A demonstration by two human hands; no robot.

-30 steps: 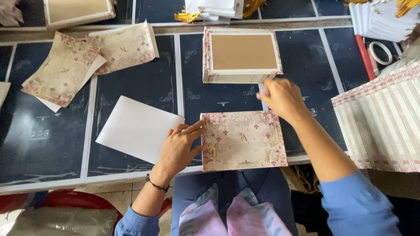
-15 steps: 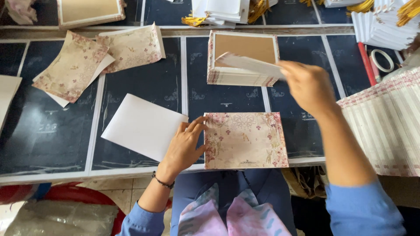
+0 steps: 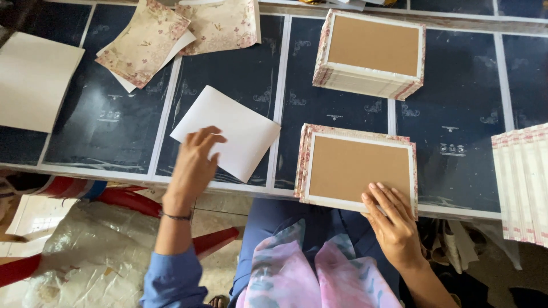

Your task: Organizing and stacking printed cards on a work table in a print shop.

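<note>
A brown board with a white border and floral edging [image 3: 358, 165] lies at the near edge of the dark table [image 3: 114, 125]. My right hand [image 3: 391, 219] rests flat on its near right corner, fingers together. My left hand [image 3: 194, 165] hovers with fingers spread over the near corner of a loose white sheet [image 3: 228, 130] to the left of the board. It holds nothing. A stack of similar brown-faced boards [image 3: 371, 54] stands farther back on the table.
Floral paper sheets [image 3: 182, 31] lie at the back left, a cream sheet [image 3: 31, 80] at the far left. A fanned row of striped white cards [image 3: 522, 177] sits at the right edge. A red stool [image 3: 114, 197] and plastic wrap lie on the floor.
My right hand brought a board from the far stack down onto the floral sheet near me, covering it. My left hand slid from that sheet's edge left to the white sheet.
</note>
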